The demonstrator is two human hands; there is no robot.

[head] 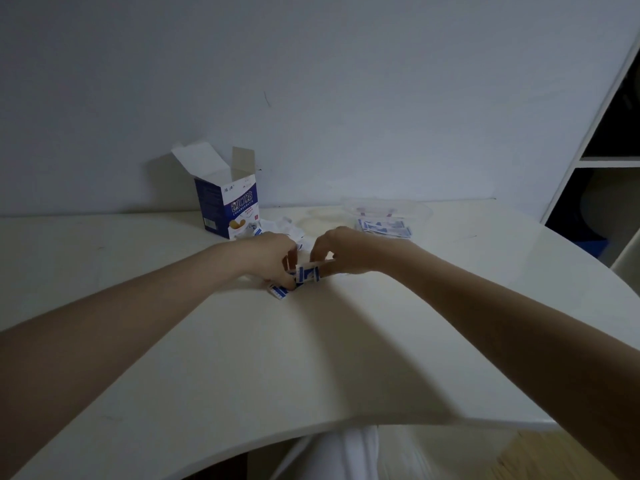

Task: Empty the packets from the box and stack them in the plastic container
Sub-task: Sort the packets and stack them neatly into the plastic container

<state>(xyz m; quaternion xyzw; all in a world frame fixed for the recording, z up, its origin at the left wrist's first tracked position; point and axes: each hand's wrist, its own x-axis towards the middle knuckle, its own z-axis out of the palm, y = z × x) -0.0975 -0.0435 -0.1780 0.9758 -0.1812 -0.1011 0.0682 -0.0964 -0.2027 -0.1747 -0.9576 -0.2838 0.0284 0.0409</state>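
With both the left hand (273,259) and right hand (341,252) pinching a few packets (306,274) at table centre, square their edges before carrying them to the plastic container (388,211) at two o'clock, leaving the opened box (227,206) at eleven.

**Box, packets, container: where we stand**

Our blue-and-white box (230,206) stands upright at the back, flaps open. Blue-and-white packets (306,274) lie mid-table, more loose ones (284,228) beside the box. Clear plastic container (388,216) at right holds stacked packets (384,228).
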